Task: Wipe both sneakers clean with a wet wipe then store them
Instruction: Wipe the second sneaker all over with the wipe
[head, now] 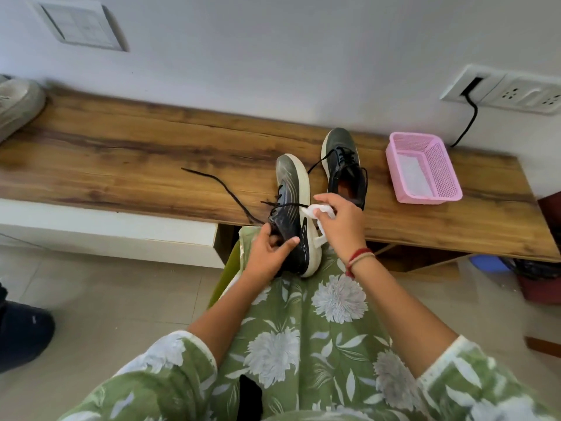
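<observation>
A black sneaker with a white sole (293, 205) rests tilted on its side, heel on my lap and toe over the wooden bench (121, 165). My left hand (268, 255) grips its heel and collar. My right hand (340, 223) pinches a white wet wipe (315, 211) against the sneaker's white sole edge. Its loose black lace (218, 185) trails left across the bench. The second black sneaker (344, 165) stands upright on the bench just behind my right hand, untouched.
A pink plastic basket (425, 168) sits on the bench at the right. A white shoe (18, 104) lies at the bench's far left. A wall socket with a black cable (469, 120) is above the basket. A dark shoe (24, 332) is on the floor at left.
</observation>
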Motion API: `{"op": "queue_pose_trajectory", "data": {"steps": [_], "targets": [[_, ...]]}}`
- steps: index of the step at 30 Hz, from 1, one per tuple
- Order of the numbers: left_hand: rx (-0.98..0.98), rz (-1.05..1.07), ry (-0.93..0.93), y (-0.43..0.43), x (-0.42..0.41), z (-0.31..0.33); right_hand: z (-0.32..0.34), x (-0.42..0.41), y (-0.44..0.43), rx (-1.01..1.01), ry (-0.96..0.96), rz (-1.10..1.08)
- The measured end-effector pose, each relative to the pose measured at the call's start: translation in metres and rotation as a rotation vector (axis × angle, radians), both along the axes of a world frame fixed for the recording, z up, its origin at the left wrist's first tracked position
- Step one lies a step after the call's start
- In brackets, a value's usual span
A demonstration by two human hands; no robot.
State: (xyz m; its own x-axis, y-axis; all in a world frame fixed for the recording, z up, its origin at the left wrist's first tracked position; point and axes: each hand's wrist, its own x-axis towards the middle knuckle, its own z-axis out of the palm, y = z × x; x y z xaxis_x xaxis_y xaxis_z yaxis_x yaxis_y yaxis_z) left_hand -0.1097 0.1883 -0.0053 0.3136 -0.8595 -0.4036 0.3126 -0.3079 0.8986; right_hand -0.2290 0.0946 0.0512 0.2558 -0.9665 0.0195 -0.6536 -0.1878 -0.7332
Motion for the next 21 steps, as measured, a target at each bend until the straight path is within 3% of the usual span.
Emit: {"op": "queue_pose_trajectory", "data": {"steps": [3,7,12,16,19,21], "targets": [[-0.026,0.053,-0.063,0.003,-0.009,-0.006,-0.011,0.01,-0.004,-0.047,0.21,0.071],[-0.055,0.074,-0.116,0.001,-0.01,-0.012,-0.029,0.009,0.011,-0.055,0.285,0.172],[-0.07,0.067,-0.082,0.001,-0.008,-0.013,-0.03,0.003,0.018,-0.073,0.295,0.228],[-0.054,0.071,0.005,0.001,-0.005,-0.009,-0.013,-0.004,0.012,0.071,0.196,0.262],[-0.058,0.044,0.022,0.001,-0.003,-0.01,-0.016,0.0,0.002,-0.032,0.125,0.083],[-0.074,0.05,-0.012,0.001,-0.003,-0.01,-0.026,0.006,0.008,-0.111,0.201,0.161]]}}
